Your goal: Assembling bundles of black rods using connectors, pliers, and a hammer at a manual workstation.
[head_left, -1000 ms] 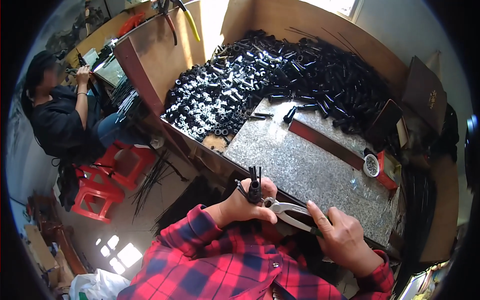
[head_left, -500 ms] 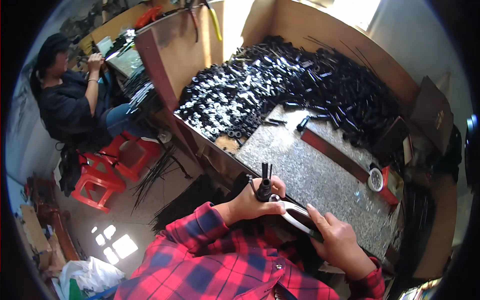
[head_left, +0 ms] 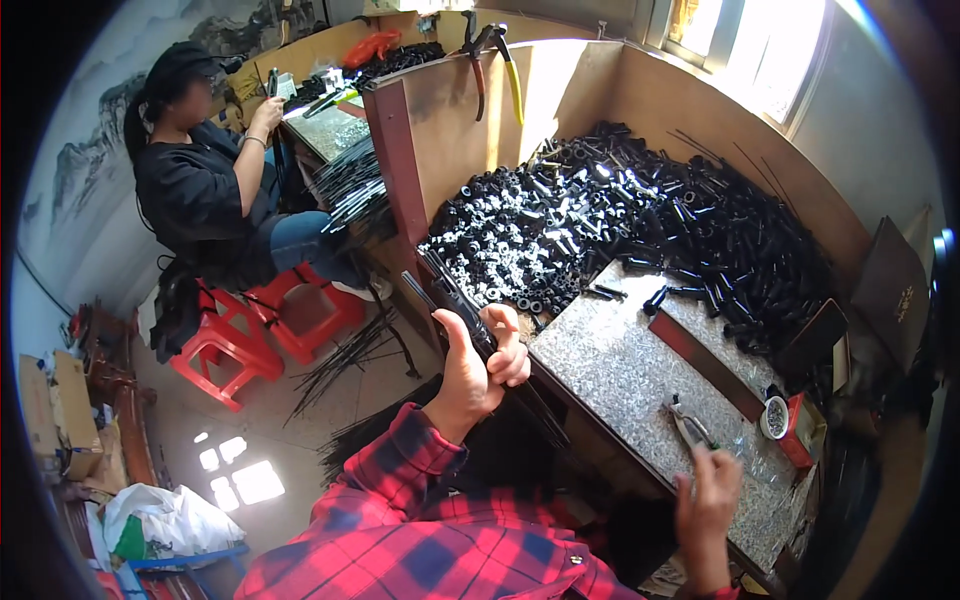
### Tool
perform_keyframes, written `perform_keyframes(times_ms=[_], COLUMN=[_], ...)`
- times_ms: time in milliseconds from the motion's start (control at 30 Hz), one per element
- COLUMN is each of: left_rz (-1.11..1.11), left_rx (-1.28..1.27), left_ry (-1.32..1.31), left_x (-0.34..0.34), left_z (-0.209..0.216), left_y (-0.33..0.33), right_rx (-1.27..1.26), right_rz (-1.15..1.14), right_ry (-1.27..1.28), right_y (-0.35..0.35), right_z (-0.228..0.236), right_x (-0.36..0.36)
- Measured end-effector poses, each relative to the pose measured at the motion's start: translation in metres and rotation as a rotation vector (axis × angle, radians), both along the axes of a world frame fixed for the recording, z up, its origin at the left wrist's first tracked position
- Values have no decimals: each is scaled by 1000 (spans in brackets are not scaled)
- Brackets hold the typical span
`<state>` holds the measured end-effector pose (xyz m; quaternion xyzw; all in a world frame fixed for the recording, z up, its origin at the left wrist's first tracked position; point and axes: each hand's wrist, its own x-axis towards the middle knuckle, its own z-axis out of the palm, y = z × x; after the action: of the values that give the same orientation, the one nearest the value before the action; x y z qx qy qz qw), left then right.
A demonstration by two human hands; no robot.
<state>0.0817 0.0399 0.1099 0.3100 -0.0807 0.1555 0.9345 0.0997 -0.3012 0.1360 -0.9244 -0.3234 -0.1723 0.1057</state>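
Observation:
My left hand point(head_left: 474, 372) is closed round a long black tube with thin rods point(head_left: 541, 412), held aslant above the bench's near edge. Its thumb points up, and the fingers curl over the tube from the right. The tube's upper end sticks out past the thumb; the lower part runs down to the right. Pliers with pale handles point(head_left: 690, 428) lie on the speckled stone slab point(head_left: 610, 365). Just beside their handle ends is my right hand point(head_left: 712, 495), slightly blurred, with thumb and fingers apart and nothing visible between them.
A large heap of small black tubular parts point(head_left: 715, 225) fills the back of the walled bench. A dark red bar point(head_left: 705, 365), a white cup point(head_left: 774, 418) and a red box point(head_left: 802, 432) stand on the slab. At left, a person point(head_left: 200, 190) sits near red stools point(head_left: 225, 345).
The pliers have left my right hand and lie on the slab. My left hand has tilted the black tube, so its length now shows. The view has shifted.

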Motion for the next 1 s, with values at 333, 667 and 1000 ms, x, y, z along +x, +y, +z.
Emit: perform_keyframes(times_ms=[333,667,1000], left_rz=[31,-431,-1094], left_rx=[-392,-397,671], left_ry=[301,183,186], left_x=[4,-33,-48], left_z=[18,6,-24], left_y=[-20,-84,-111], right_rx=[843,1156,591], right_rz=[228,363,311], right_ry=[1494,511,574], right_y=[47,18,-10], right_z=[-102,0,80], right_x=[-64,-43,-6])
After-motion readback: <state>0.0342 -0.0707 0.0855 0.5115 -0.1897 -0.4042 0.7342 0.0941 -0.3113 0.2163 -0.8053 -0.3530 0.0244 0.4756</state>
